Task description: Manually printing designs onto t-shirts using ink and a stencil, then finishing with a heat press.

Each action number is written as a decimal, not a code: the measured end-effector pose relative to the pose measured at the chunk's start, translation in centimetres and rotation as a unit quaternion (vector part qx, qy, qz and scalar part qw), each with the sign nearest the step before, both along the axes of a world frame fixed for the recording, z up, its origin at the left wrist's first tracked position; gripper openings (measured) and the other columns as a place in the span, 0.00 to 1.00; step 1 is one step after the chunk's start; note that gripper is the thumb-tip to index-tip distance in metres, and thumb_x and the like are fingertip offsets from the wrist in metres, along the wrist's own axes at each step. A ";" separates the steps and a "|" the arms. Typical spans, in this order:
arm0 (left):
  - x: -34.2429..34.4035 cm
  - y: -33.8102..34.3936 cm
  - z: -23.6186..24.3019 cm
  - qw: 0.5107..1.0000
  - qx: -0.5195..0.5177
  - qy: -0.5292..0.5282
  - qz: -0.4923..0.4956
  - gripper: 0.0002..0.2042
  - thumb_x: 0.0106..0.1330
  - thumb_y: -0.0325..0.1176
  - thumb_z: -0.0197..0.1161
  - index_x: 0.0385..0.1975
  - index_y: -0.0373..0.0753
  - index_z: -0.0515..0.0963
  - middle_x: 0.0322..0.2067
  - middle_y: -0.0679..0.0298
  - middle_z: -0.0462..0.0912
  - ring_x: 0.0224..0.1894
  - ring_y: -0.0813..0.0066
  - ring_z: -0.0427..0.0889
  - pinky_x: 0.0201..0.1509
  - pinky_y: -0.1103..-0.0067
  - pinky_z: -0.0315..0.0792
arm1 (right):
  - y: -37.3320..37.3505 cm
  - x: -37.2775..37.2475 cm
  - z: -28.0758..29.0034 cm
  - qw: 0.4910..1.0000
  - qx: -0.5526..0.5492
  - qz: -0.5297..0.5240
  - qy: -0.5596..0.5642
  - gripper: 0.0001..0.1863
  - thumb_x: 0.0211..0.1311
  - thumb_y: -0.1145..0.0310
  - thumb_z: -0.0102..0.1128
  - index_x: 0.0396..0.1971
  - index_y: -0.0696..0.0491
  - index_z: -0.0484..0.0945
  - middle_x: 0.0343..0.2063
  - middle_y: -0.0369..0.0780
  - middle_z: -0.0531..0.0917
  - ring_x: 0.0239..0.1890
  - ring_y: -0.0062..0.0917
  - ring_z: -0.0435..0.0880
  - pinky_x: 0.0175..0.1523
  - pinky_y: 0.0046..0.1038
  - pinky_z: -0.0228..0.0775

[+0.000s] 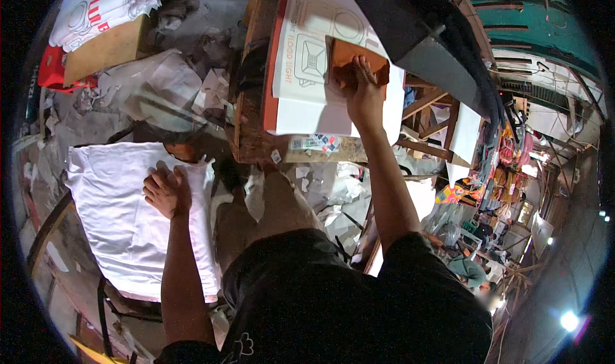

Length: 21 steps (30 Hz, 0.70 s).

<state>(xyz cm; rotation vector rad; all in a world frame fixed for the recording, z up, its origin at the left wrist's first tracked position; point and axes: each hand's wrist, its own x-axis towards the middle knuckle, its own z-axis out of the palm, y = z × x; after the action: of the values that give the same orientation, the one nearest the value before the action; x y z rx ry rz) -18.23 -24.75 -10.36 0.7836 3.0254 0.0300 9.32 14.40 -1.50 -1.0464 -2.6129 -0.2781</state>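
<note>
At the lower left, my left hand [168, 191] rests on a white shirt-like cloth [122, 229], its fingers bent and apart. My right hand [365, 98] reaches up to an orange-brown square pad [341, 60], its fingers pressed together on it. The pad lies on a white sheet [298, 105] with printed outline drawings, over a red-edged board [271, 76] on a wooden bench [246, 133]. The pad's underside is hidden.
Folded printed white fabric [96, 12] sits on a tan board [106, 53] beside a red crate [54, 69]. Paper scraps [150, 88] litter the surroundings. A dark panel [442, 56] slants above wooden framing [435, 127]. People [467, 271] and colourful hanging items [512, 178] are at the right.
</note>
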 end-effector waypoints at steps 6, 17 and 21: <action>0.2 0.1 -0.6 1.000 0.001 -0.005 -0.005 0.30 0.58 0.56 0.58 0.53 0.39 0.68 0.46 0.56 0.70 0.51 0.54 0.68 0.53 0.62 0.62 | 6.9 -4.2 4.0 0.943 -0.272 -0.183 -0.065 0.17 0.62 0.62 0.57 0.44 0.59 0.75 0.38 0.51 0.81 0.45 0.47 0.80 0.48 0.41 0.71; 0.2 0.9 -0.4 0.999 -0.029 -0.023 -0.012 0.31 0.61 0.57 0.57 0.55 0.37 0.67 0.47 0.54 0.70 0.51 0.53 0.68 0.53 0.61 0.63 | 11.3 1.2 -3.0 0.996 -0.016 -0.091 0.005 0.21 0.66 0.54 0.49 0.46 0.56 0.77 0.33 0.53 0.83 0.36 0.47 0.83 0.41 0.44 0.75; -0.3 -1.3 -0.3 0.999 -0.023 0.008 -0.028 0.31 0.60 0.57 0.57 0.54 0.38 0.68 0.48 0.54 0.71 0.51 0.53 0.69 0.53 0.61 0.62 | 2.2 -2.7 0.8 0.959 -0.134 0.007 0.249 0.23 0.66 0.56 0.50 0.57 0.52 0.72 0.45 0.51 0.81 0.47 0.46 0.81 0.48 0.42 0.73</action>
<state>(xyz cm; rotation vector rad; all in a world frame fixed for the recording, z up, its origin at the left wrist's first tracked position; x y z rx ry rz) -18.58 -26.06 -10.67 0.8682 3.0050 -0.0451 6.64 16.63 -0.70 -1.0189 -2.2300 0.3163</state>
